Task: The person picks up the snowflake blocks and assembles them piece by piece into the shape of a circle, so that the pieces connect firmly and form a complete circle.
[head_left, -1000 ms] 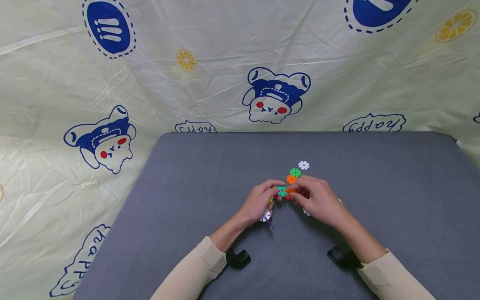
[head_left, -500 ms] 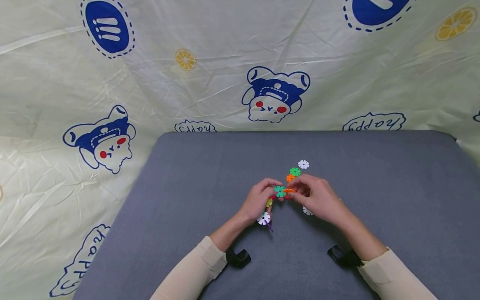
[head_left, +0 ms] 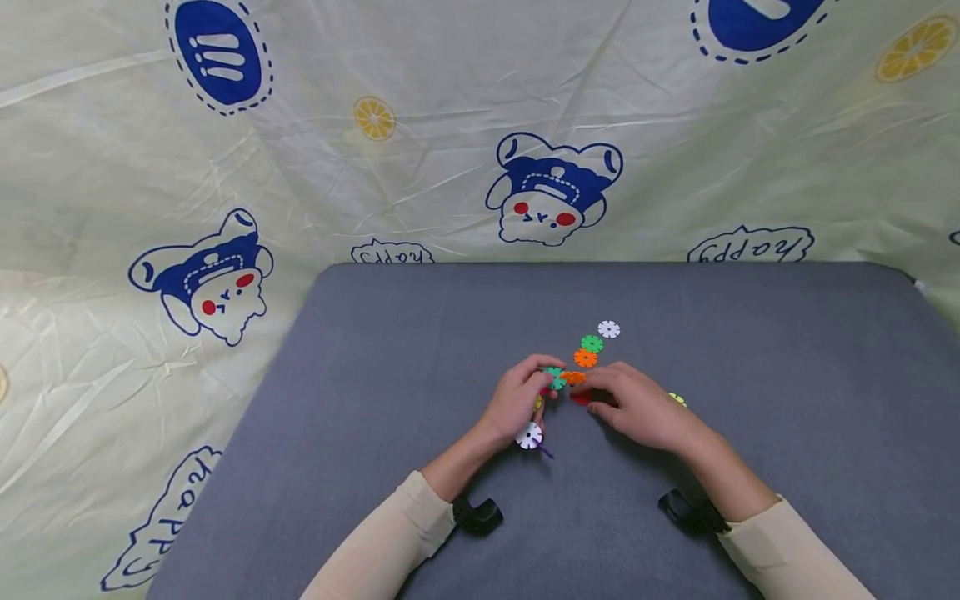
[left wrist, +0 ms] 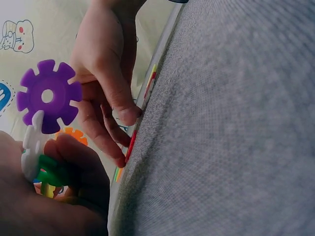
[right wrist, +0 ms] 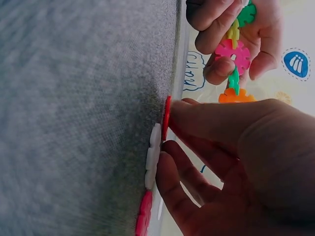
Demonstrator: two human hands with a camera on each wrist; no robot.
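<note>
My left hand (head_left: 517, 400) holds a chain of interlocked notched plastic discs above the table. A purple disc (left wrist: 64, 96) sits at the near end, then a white disc (left wrist: 32, 147) and a green disc (left wrist: 54, 169). Further along come a yellow disc (right wrist: 233, 30), a pink disc (right wrist: 229, 51), a teal disc (right wrist: 234, 81) and an orange disc (right wrist: 236, 96) at the far end. Low over the table, my right hand (head_left: 637, 404) has thumb and fingers spread about a loose red disc (right wrist: 166, 118), which lies flat; the thumb touches it.
Beyond the hands, a loose orange disc (head_left: 586, 357), a green disc (head_left: 592, 343) and a white disc (head_left: 609, 329) lie in a slanting row. A yellow disc (head_left: 677, 400) shows behind the right hand. Another white disc (right wrist: 153, 155) lies beside the red one.
My right hand has let go of the orange disc, which stays joined to the teal one, and moved down to the red disc. The left hand's chain has shifted slightly left.
</note>
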